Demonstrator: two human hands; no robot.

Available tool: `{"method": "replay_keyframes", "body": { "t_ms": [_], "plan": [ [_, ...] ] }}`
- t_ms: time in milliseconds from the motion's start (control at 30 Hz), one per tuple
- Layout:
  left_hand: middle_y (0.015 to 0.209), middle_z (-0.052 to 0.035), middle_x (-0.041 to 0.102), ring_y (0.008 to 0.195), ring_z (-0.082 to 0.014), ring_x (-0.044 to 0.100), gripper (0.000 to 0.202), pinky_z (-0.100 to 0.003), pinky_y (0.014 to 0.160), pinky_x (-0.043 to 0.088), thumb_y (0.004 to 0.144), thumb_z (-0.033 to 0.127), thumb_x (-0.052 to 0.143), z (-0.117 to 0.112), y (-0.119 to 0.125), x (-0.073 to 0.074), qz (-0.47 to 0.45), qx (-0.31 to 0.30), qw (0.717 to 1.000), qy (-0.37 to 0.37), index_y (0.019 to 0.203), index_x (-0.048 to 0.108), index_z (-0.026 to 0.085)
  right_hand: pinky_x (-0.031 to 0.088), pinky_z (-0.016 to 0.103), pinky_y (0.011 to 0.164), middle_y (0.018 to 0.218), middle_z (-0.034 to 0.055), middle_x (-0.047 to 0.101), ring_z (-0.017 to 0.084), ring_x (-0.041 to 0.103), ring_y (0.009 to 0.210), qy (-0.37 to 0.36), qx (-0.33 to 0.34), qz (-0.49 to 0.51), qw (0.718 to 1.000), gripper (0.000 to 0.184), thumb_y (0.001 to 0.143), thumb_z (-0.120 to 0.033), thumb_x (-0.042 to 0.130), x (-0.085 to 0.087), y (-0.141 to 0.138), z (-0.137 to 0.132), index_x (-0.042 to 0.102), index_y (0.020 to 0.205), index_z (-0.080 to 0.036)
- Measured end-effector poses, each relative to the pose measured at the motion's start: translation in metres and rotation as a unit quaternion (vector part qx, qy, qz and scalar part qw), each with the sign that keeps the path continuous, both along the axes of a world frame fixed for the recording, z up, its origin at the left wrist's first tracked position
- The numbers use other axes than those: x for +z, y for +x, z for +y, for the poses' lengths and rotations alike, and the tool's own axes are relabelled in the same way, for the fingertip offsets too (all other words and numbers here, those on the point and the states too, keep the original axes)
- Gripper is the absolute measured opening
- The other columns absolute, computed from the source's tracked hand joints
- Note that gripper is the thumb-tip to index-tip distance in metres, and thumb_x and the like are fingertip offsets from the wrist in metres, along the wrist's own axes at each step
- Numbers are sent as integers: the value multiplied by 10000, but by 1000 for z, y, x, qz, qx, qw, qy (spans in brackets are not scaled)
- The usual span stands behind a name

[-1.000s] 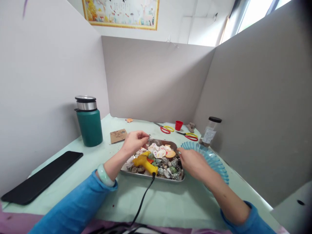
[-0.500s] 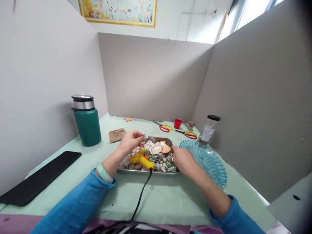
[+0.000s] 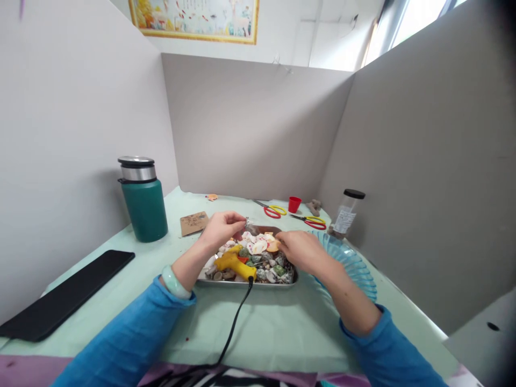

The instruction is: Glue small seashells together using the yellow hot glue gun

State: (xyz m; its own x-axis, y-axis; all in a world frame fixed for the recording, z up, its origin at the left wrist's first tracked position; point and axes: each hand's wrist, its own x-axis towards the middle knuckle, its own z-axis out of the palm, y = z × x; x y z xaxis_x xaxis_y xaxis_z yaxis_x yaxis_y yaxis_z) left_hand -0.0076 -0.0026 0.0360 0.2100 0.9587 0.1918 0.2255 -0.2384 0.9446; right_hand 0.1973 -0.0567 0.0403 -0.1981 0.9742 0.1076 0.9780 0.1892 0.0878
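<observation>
My left hand (image 3: 223, 230) is pinched over the back left of a metal tray (image 3: 242, 283). At its fingertips is a small grey-and-white speckled piece (image 3: 249, 222), too small to tell whether shell or stone. Over the tray's right back part, my right hand (image 3: 302, 250) has its fingers closed beside an orange shell (image 3: 273, 246); what they hold, if anything, is hidden. White shells (image 3: 257, 245) and greenish-grey stones (image 3: 278, 270) fill the tray. A yellow hot glue gun (image 3: 237, 265) lies across them, its black cord running toward me.
Right of the tray is a blue ribbed plate (image 3: 358, 269), with a black-lidded jar (image 3: 345, 216) behind it. Two scissors (image 3: 274, 210), a red cup (image 3: 294, 204) and a brown card (image 3: 194, 223) lie farther back. At left are a green flask (image 3: 145, 209) and a black pad (image 3: 68, 295).
My left hand has moved slightly right and up with the speckled piece. My right hand has shifted left from the tray's right rim, in over the shells.
</observation>
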Motion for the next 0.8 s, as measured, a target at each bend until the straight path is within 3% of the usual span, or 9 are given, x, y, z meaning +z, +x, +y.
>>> {"method": "replay_keyframes", "body": {
  "t_ms": [167,367,533,667,800],
  "plan": [
    [579,-6,624,481,-97,572,143,-211,508,458,688,226,635,0,4,-1,-34,-23,999,-10,788,610,126,425,273,694,902,161,694,238,647,874,-42,-28,-37,998,227,805,-112,486,-11,-24,3,695,892,-134],
    [604,-18,641,488,-109,585,169,-206,479,444,662,241,650,7,-2,-11,-17,9,1000,-2,781,607,130,441,276,715,1038,155,642,233,628,919,-40,-10,34,999,278,785,-106,488,-25,-41,7,652,1005,-151],
    [581,-2,624,471,-104,571,161,-216,490,458,643,234,651,8,-8,-10,-45,44,998,3,755,601,129,420,245,768,1143,143,608,208,597,973,-54,67,128,988,366,740,-73,519,-35,-60,22,614,1085,-145],
    [573,5,620,464,-103,568,148,-213,485,447,636,220,650,8,-10,-11,-48,44,998,8,740,599,129,409,228,738,1067,84,665,182,603,931,-61,144,161,975,296,813,-137,456,-24,-54,31,642,1038,-180],
    [573,1,627,463,-97,564,134,-205,486,433,671,233,629,7,-8,-13,-29,40,999,19,757,604,135,401,257,730,1020,67,690,197,609,931,11,34,120,992,330,883,-241,373,0,-22,23,667,1033,-223]
  ]
}}
